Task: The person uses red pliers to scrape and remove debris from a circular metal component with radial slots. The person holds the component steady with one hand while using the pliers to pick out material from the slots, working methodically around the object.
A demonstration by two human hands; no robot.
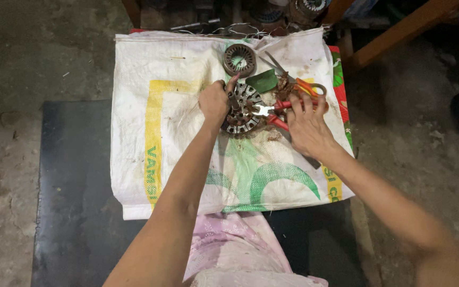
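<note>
My left hand [214, 101] grips the left rim of a round slotted metal motor core [243, 114] that lies on a white woven sack [187, 133]. My right hand [306, 125] is closed on the red handles of a pair of pliers [274, 111]. The pliers' metal jaws reach into the core's right side. A second, smaller ring-shaped metal core [239, 59] lies just beyond the first one.
Orange-handled scissors [298, 82], a green sheet scrap [263, 81] and a clump of brownish wire [285, 87] lie at the sack's far right. The sack covers a dark mat [75, 186] on a concrete floor. Wooden legs and more motor parts stand beyond.
</note>
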